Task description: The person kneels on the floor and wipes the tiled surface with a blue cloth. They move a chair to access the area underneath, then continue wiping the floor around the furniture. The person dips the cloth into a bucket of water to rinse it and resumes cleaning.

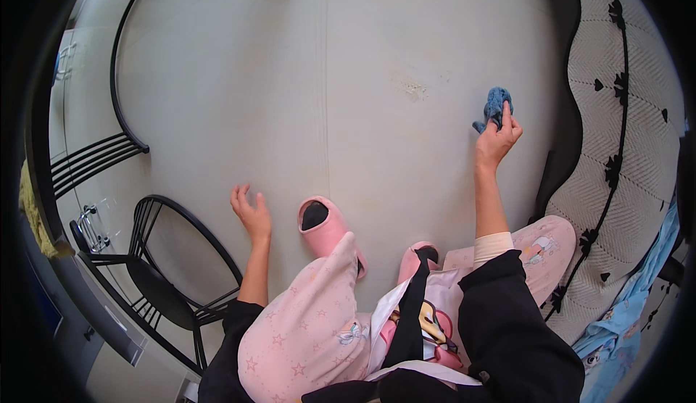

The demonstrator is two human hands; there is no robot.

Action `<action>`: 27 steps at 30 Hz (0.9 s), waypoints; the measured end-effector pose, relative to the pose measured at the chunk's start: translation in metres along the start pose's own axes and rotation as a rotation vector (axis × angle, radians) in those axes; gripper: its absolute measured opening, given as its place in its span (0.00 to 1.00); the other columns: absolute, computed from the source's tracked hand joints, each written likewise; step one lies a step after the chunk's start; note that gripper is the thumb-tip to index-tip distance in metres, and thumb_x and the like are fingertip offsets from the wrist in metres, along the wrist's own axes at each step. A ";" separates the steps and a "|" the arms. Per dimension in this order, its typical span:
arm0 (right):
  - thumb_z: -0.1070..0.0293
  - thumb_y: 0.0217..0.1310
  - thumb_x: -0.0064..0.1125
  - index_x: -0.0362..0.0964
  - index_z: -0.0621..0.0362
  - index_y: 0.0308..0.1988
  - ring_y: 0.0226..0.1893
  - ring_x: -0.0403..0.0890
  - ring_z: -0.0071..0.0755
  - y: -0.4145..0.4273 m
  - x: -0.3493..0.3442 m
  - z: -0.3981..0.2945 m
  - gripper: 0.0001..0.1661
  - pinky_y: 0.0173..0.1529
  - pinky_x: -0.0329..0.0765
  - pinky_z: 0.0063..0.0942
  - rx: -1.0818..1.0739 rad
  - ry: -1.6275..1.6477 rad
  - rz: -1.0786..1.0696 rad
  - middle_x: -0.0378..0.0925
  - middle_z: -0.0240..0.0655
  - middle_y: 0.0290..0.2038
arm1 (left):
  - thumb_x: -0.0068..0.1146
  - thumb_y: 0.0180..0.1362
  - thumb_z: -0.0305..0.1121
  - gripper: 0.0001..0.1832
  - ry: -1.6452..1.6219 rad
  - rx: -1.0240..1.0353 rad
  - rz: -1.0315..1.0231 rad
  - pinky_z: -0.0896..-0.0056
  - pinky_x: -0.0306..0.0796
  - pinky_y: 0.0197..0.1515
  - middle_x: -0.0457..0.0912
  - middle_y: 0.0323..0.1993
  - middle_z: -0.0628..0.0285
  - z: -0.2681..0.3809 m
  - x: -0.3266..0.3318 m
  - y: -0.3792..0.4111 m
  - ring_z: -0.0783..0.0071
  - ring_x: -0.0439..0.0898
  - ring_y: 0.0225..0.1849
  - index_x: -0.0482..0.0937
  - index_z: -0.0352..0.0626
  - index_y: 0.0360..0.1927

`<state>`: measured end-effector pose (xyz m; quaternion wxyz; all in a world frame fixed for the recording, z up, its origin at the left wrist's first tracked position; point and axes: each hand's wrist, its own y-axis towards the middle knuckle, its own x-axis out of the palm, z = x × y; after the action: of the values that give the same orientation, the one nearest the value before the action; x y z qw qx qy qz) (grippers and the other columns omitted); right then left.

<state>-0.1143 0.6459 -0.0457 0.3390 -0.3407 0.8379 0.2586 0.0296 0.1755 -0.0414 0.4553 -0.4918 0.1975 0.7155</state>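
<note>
A crumpled blue cloth (497,105) is bunched in my right hand (497,139), which reaches out over the pale floor (261,77) on the right. To the left of the cloth, a patch of small crumb-like bits (413,89) lies scattered on the floor. My left hand (251,213) holds nothing, its fingers apart and slightly curled, left of a pink slipper (329,226) on my foot. Between my knees, the other pink slipper (410,261) partly shows.
A sofa or bed with a quilted grey-white cover (592,147) and dark wavy edge runs along the right. Blue patterned fabric (614,338) hangs over it. At left stand a black metal chair (163,289) and a black metal frame (114,60).
</note>
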 end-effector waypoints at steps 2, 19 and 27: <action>0.79 0.53 0.52 0.69 0.53 0.57 0.46 0.67 0.45 0.004 -0.003 0.048 0.29 0.56 0.66 0.34 0.021 -0.119 -0.151 0.63 0.44 0.45 | 0.54 0.56 0.27 0.20 -0.219 -0.054 0.002 0.58 0.59 0.62 0.59 0.62 0.53 0.025 -0.023 -0.008 0.57 0.61 0.64 0.71 0.41 0.53; 0.75 0.56 0.52 0.57 0.40 0.65 0.48 0.67 0.50 -0.008 -0.014 0.084 0.37 0.56 0.62 0.44 -0.290 -0.327 -0.265 0.62 0.46 0.50 | 0.59 0.45 0.19 0.36 0.295 0.029 0.707 0.59 0.51 0.65 0.60 0.60 0.51 0.075 -0.247 -0.108 0.55 0.57 0.63 0.62 0.38 0.60; 0.76 0.56 0.52 0.56 0.42 0.65 0.48 0.67 0.51 -0.009 -0.018 0.082 0.37 0.55 0.63 0.44 -0.335 -0.315 -0.312 0.62 0.46 0.49 | 0.55 0.61 0.43 0.26 -1.274 -0.497 0.520 0.63 0.68 0.56 0.74 0.49 0.54 0.019 -0.278 -0.120 0.69 0.74 0.51 0.65 0.39 0.58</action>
<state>-0.0657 0.7015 -0.0867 0.4398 -0.4723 0.6578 0.3883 0.1496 0.1231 0.2320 0.1724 -0.0062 -0.1636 0.9713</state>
